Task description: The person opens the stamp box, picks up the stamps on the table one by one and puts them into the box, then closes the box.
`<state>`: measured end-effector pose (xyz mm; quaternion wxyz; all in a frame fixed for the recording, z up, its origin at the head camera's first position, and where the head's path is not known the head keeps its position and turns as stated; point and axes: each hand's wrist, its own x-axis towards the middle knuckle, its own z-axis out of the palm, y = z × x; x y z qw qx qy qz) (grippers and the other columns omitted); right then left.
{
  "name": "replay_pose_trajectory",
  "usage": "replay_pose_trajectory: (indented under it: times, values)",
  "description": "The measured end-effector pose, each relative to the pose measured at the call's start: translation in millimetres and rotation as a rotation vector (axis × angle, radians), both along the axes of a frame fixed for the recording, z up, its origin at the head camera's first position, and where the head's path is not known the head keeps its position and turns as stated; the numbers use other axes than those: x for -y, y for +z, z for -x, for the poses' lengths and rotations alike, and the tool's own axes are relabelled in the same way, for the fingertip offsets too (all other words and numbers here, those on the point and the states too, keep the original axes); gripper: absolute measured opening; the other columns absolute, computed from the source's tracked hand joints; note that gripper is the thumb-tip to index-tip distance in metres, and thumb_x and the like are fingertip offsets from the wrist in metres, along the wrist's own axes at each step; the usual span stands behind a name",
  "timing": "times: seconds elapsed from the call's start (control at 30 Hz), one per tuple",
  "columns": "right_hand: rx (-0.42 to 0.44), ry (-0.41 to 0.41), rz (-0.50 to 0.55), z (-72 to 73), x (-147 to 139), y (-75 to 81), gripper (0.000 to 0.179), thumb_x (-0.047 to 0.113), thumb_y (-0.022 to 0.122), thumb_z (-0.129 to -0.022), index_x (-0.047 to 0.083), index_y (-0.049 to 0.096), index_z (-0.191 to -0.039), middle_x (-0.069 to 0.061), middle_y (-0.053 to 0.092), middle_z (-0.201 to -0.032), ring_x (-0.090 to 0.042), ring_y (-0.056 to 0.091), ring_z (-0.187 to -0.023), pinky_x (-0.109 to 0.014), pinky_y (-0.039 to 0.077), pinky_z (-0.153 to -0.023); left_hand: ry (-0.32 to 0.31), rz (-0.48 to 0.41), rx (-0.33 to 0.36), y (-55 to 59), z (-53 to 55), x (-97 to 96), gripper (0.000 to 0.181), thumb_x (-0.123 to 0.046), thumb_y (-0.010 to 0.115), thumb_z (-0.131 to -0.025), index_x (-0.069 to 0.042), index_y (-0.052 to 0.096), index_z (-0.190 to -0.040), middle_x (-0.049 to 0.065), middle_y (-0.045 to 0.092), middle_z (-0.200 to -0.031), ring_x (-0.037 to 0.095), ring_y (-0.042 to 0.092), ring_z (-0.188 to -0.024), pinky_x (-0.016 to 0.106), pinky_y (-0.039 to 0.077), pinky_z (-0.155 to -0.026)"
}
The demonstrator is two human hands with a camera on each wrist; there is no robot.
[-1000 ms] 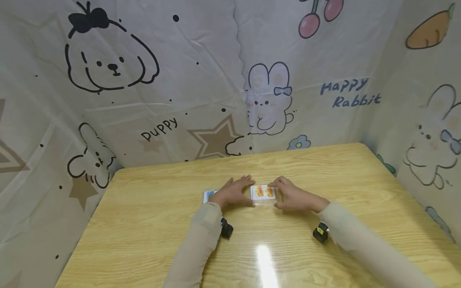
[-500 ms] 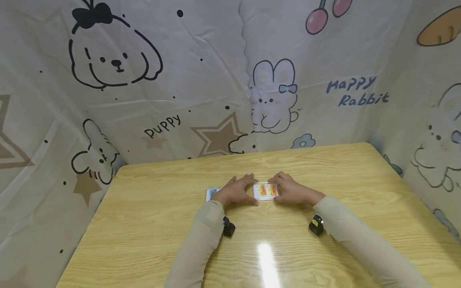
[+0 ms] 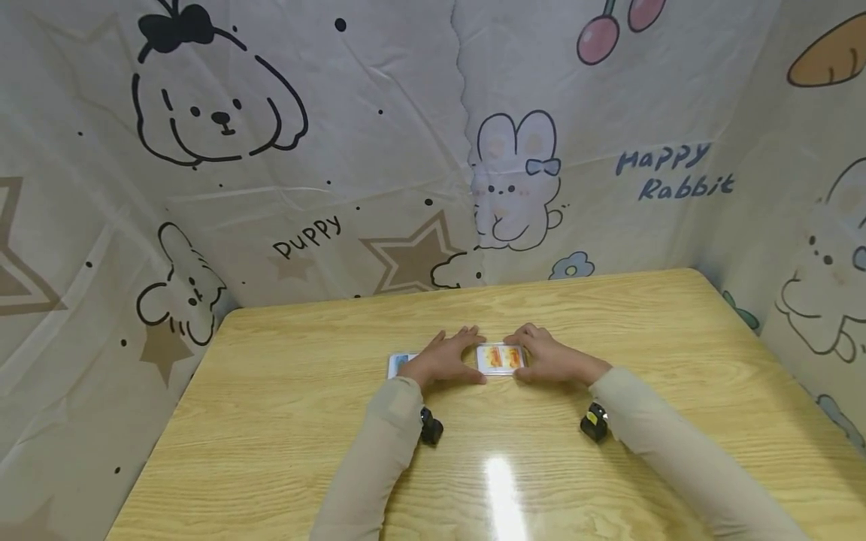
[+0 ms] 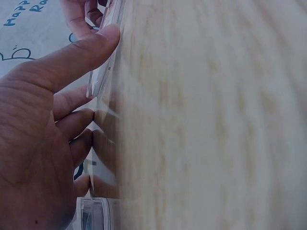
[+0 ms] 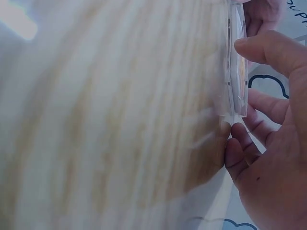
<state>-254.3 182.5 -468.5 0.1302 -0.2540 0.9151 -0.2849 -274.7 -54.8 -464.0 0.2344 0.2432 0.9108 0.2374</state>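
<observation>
A small clear plastic case (image 3: 501, 359) with two orange-and-yellow pictures on white lies flat on the table, between my hands. My left hand (image 3: 443, 361) holds its left end, thumb at the near edge and fingers at the far edge. At the right end, my right hand (image 3: 553, 361) grips it the same way. In the right wrist view, the right thumb presses the near side of the case (image 5: 238, 67). A second clear case (image 3: 398, 364) with a blue picture sits left of the first, partly hidden by my left hand.
The wood-grain table (image 3: 284, 421) carries a bright light reflection near its front. A printed cloth (image 3: 379, 150) with cartoon animals hangs behind the table and along both sides. A small black device (image 3: 594, 422) is at the right wrist, another (image 3: 431, 427) at the left.
My right hand has closed in on the right end of the case. A clear strip that showed along its near edge a second ago is gone. The view has shifted slightly.
</observation>
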Motion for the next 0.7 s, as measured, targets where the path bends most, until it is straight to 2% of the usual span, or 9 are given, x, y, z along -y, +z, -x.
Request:
replay_pose_trajectory:
  times: [0.53, 0.7]
  values:
    - [0.011, -0.009, -0.014, -2.0, -0.6, -1.4, 0.066, 0.021, 0.072, -0.08, 0.0, 0.048, -0.138, -0.019, 0.046, -0.128, -0.036, 0.041, -0.119, -0.057, 0.038, -0.102, -0.015, 0.006, 0.001, 2.1, -1.6, -1.3, 0.08, -0.045, 0.073, -0.082, -0.022, 0.037, -0.15, -0.002, 0.012, -0.163, 0.016, 0.006, -0.152, 0.044, -0.005, -0.124]
    - [0.033, -0.029, -0.024, -3.2, -0.6, -1.5, 0.073, 0.023, 0.074, -0.08, 0.001, 0.044, -0.142, -0.02, 0.044, -0.132, -0.038, 0.039, -0.123, -0.058, 0.036, -0.105, -0.009, 0.001, -0.004, 2.0, -1.8, -0.8, 0.081, -0.043, 0.074, -0.082, -0.021, 0.036, -0.15, -0.001, 0.012, -0.163, 0.016, 0.007, -0.152, 0.044, -0.004, -0.124]
